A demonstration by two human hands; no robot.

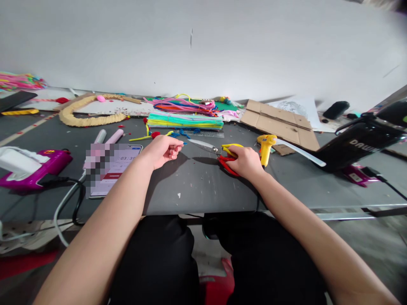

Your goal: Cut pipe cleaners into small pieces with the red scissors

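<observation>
My left hand is closed in a pinch, and a small blue pipe cleaner piece shows at its fingertips. Scissors with red and yellow handles are gripped in my right hand. Their blades point left, toward the blue piece, and look nearly together; whether they touch it I cannot tell. Just behind lie several blue pipe cleaner scraps. A banded bundle of green, white and yellow pipe cleaners lies farther back, with pink and orange pipe cleaners behind it.
To the right are a yellow glue gun with a long glue stick, folded cardboard and a black bottle. On the left sit a phone, a purple power strip with cables, and a curved tan wrapped form.
</observation>
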